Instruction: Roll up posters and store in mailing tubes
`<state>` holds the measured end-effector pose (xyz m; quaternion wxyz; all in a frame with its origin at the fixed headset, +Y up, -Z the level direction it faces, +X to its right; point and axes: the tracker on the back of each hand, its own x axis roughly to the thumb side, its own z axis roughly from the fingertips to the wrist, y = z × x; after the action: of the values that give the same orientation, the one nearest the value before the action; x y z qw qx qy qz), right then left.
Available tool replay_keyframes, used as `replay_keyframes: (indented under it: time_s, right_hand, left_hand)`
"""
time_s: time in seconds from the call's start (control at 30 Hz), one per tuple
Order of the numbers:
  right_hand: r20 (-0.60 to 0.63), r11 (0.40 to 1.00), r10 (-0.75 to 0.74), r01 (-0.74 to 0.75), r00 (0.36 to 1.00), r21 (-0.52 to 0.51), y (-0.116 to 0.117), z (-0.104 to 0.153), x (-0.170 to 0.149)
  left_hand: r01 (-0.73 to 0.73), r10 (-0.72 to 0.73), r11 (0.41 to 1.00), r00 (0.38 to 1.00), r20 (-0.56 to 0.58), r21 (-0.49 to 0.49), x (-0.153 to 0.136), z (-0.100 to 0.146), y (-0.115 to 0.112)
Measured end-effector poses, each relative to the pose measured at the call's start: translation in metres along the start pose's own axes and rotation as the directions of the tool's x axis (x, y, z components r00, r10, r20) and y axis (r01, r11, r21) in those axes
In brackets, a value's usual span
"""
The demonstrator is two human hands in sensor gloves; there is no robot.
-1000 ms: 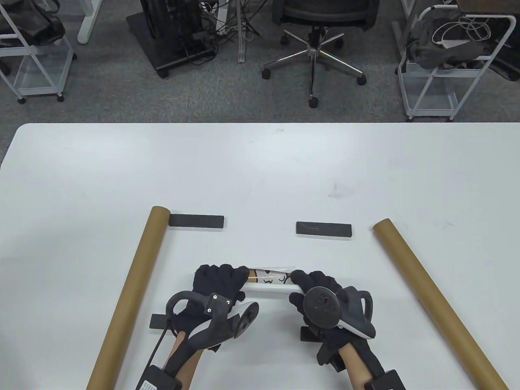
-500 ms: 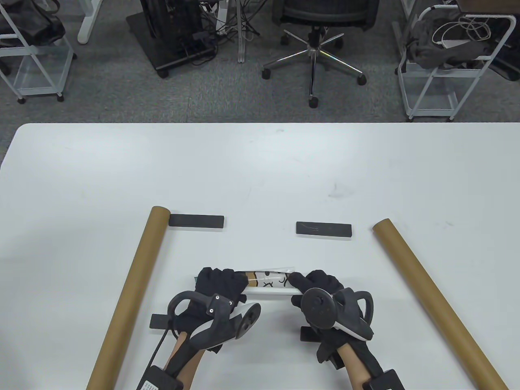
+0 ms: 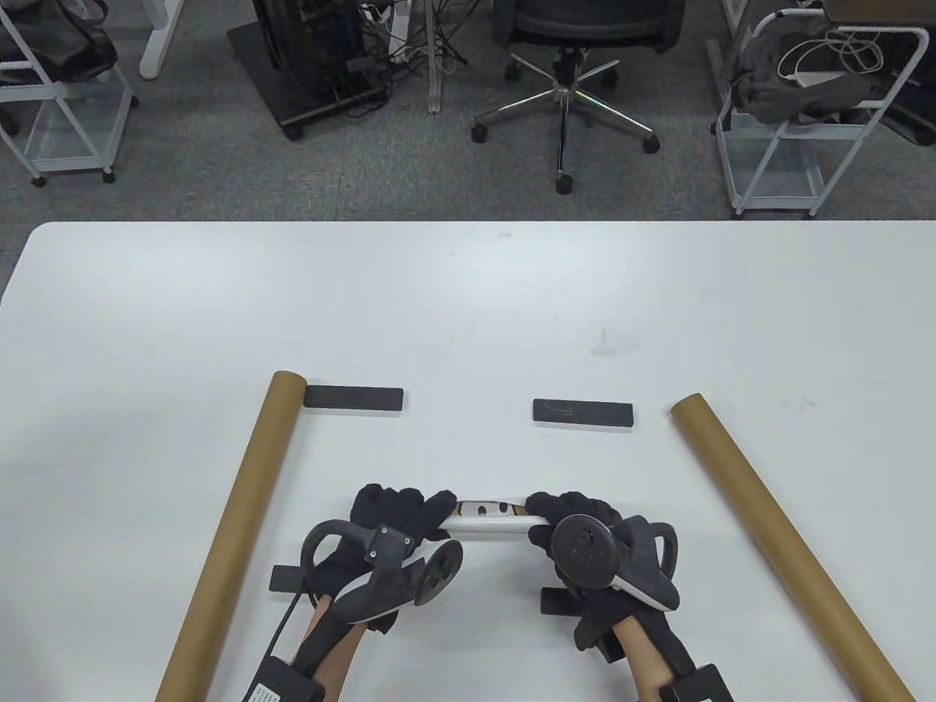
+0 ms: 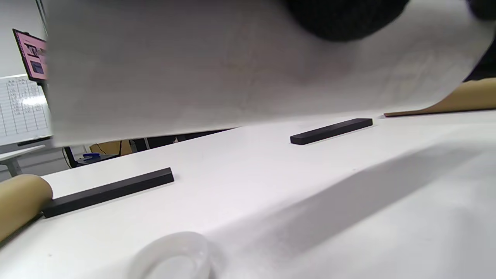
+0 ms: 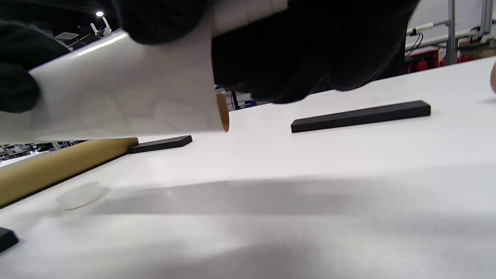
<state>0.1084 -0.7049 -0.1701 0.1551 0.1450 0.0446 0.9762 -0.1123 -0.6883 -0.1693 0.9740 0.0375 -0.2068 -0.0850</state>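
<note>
White paper, rolled into a tight poster (image 3: 486, 515), is held off the bench (image 3: 468, 307) between the two hands, its printed face showing only in the short stretch between them. The left hand (image 3: 395, 515) grips one end with its fingers curled around the roll; the right hand (image 3: 578, 515) grips the other end the same way. In the right wrist view the poster (image 5: 128, 100) hangs above its own shadow, with the dark fingers (image 5: 310, 46) wrapped over it. A brown mailing tube (image 3: 234, 526) lies to the left of the hands and a second mailing tube (image 3: 786, 541) to the right, both angled inward at the far end. Two black bars (image 3: 354, 398) (image 3: 583, 412) rest beyond the hands, between the tube ends. A small translucent disc (image 4: 174, 255), possibly a tube cap, lies on the bench beneath the left hand.
</note>
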Motion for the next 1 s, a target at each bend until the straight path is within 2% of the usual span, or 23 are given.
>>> replay_keyframes:
  time_s: [0.3, 0.47, 0.67, 1.0]
  right_hand:
    - [-0.001, 1.000, -0.012, 0.012, 1.000, 0.006, 0.001, 0.000, 0.000]
    - [0.005, 1.000, -0.012, 0.012, 1.000, -0.011, 0.000, 0.000, 0.002]
    - [0.037, 1.000, 0.024, -0.024, 0.999, -0.008, 0.000, 0.001, 0.009]
    - [-0.002, 0.996, 0.074, -0.074, 0.997, -0.046, 0.000, 0.000, 0.010]
  left_hand:
    - [0.027, -0.027, 1.000, 1.000, -0.005, 0.011, 0.001, 0.000, -0.001]
    - [0.177, -0.176, 0.983, 0.984, -0.022, 0.056, 0.005, 0.000, 0.001]
    - [0.100, -0.098, 0.993, 0.994, -0.040, 0.055, 0.002, -0.001, 0.000]
    - [0.122, -0.116, 0.989, 0.991, -0.067, 0.086, 0.000, 0.001, 0.002]
